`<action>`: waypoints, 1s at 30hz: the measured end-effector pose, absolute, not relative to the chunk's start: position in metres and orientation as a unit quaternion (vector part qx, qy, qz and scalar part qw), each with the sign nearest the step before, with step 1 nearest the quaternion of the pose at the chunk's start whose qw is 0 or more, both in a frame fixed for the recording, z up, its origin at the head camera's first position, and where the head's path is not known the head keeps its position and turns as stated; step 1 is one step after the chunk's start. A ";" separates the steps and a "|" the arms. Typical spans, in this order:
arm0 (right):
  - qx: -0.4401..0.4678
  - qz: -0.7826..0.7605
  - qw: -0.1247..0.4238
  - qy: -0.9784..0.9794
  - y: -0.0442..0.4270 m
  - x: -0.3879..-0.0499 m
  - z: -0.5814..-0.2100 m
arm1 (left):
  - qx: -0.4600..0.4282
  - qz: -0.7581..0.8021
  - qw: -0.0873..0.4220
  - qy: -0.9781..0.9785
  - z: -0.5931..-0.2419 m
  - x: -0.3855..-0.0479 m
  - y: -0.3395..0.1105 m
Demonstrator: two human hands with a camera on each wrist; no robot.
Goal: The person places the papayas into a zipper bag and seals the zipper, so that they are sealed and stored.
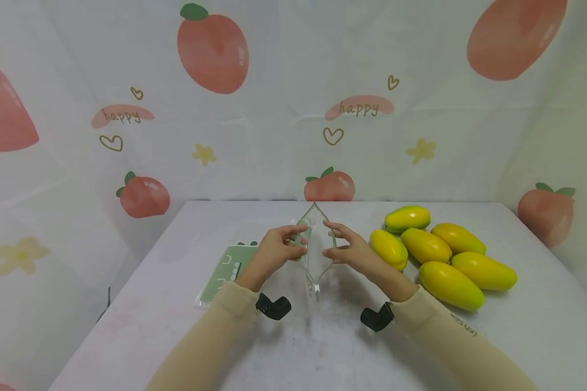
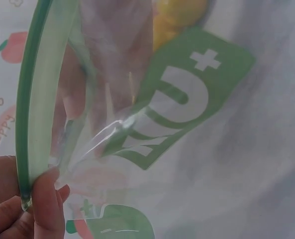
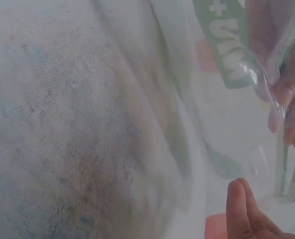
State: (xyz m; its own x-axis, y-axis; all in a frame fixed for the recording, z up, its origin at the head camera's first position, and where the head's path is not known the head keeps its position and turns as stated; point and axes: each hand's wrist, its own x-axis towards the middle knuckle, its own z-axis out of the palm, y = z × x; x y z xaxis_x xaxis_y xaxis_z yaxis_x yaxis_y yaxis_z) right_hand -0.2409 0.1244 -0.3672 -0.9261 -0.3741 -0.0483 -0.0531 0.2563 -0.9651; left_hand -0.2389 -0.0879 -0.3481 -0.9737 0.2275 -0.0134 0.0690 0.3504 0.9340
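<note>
A clear plastic zip bag (image 1: 318, 255) with a green seal stands upright in front of me, its mouth spread into a pointed oval. My left hand (image 1: 280, 250) pinches the left side of the rim. On the right side, my right hand (image 1: 354, 251) holds the opposite rim. The left wrist view shows the green zip seal (image 2: 30, 99) between left thumb and fingers, and a green printed label (image 2: 187, 99) with white lettering. Right-hand fingers (image 3: 242, 214) appear against the film in the right wrist view; part of that grip is hidden.
Several yellow-green mango-like fruits (image 1: 451, 285) lie grouped on the white table (image 1: 323, 347), right of my right hand. Flat green-printed plastic bags (image 1: 225, 274) lie at the left. A white curtain (image 1: 283, 65) with peach prints hangs behind.
</note>
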 end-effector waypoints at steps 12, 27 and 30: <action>-0.129 -0.599 0.136 0.779 0.124 -0.239 -0.365 | 0.089 0.547 0.073 0.829 -0.351 -0.240 -0.084; -0.122 -0.540 0.173 0.815 0.135 -0.241 -0.368 | 0.065 0.551 0.009 0.832 -0.347 -0.242 -0.102; -0.097 -0.539 0.175 0.819 0.138 -0.244 -0.369 | 0.052 0.556 -0.009 0.830 -0.345 -0.243 -0.113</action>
